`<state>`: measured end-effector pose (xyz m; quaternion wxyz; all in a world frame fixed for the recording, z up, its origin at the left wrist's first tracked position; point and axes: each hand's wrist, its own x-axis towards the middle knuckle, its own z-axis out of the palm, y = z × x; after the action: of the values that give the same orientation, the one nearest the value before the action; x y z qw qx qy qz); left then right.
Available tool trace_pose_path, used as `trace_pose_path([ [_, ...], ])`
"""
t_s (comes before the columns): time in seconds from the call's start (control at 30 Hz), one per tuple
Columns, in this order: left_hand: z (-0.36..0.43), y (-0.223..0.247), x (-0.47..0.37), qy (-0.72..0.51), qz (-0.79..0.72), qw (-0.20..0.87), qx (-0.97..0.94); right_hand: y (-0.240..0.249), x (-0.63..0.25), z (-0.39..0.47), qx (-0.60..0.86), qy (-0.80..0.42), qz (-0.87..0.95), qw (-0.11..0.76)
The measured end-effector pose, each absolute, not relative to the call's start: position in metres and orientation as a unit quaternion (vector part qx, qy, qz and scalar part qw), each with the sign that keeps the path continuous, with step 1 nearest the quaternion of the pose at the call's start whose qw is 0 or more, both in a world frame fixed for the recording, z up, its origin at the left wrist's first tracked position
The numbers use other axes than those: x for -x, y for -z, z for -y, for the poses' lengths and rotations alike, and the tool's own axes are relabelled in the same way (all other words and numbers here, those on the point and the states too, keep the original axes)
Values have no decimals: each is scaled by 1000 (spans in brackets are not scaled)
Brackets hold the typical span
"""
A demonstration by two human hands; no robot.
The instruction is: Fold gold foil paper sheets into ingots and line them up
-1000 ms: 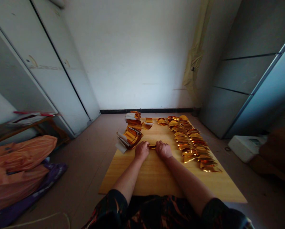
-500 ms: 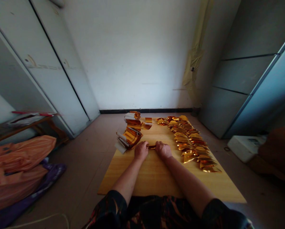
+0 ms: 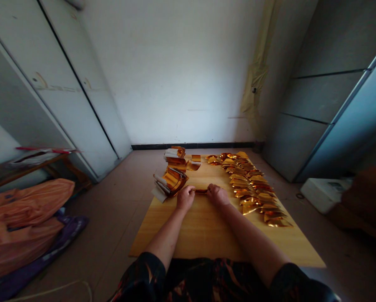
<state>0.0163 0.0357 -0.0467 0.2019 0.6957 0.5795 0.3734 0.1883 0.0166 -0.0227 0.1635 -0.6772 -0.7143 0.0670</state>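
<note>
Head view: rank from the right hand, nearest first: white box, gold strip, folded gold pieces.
1. Gold strip: gripped by the right hand.
2. Folded gold pieces: right side of the table.
3. White box: far right, beyond the table.

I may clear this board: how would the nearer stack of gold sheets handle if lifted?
The gold sheets bow in a curve, so they probably bend easily. Shiny faces may be slippery, and the uneven edges suggest they could slide apart.

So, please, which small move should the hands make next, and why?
Probably press along the middle of the narrow gold strip: the left hand and the right hand hold its opposite ends, and that middle is uncovered between them.
</note>
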Motion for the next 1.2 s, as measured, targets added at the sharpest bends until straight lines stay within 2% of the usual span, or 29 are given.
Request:
trace_pose_path([
  [0.23, -35, 42, -19, -390, -593, 202, -675, 35, -201, -29, 662, -197, 654, 308],
  [0.33, -35, 42, -19, -384, -591, 194, -682, 37, -204, -31, 653, -226, 638, 340],
  [0.53, -36, 46, -18, -368, -584, 184, -700, 33, -201, -29, 665, -201, 639, 329],
  [0.87, -35, 48, -20, -327, -587, 185, -717, 27, -190, -24, 700, -139, 664, 225],
  [1.2, -34, 49, -23, -293, -550, 128, -771, 31, -192, -24, 685, -141, 672, 243],
])
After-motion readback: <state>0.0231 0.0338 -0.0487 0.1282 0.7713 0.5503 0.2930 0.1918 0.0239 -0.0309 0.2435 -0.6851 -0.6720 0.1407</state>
